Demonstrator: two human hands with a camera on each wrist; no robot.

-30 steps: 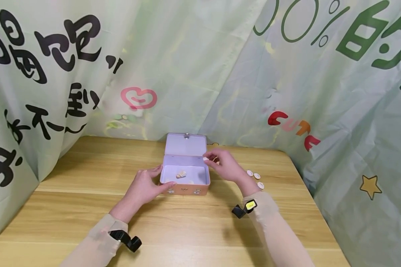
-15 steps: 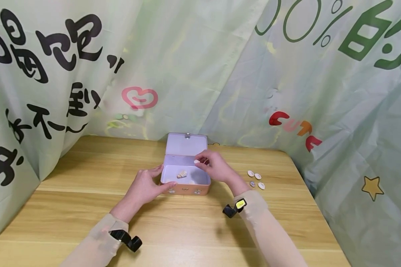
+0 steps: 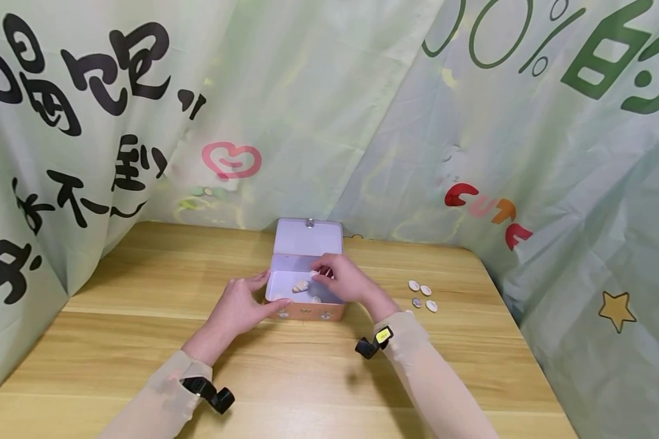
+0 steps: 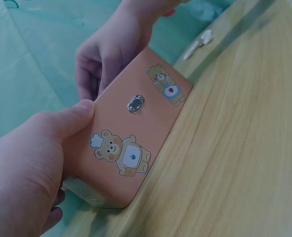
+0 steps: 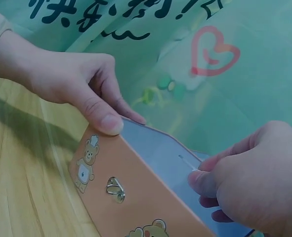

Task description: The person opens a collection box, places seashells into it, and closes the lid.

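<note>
An orange tin box [image 3: 306, 313] with a pale purple inside stands with its lid [image 3: 309, 237] raised. My left hand [image 3: 236, 310] grips its left end, thumb on the front rim; bear pictures and a metal clasp [image 4: 136, 104] show on its front in the left wrist view. My right hand [image 3: 351, 282] is over the box's right part, thumb and fingers pinching a small white shell [image 3: 313, 274] that the fingers partly cover. Inside lie a ridged spiral shell [image 3: 301, 286] and a small pale piece [image 3: 316, 300] near the front wall.
To the right of the box, several small shells [image 3: 431, 306] lie on the wooden table [image 3: 285, 378], one of them darker [image 3: 417, 302]. A printed green-white curtain [image 3: 307, 122] hangs behind the table and along both sides.
My right hand has moved left and slightly down from the box's right edge to over its inside, carrying the white shell. My left hand keeps its grip on the box.
</note>
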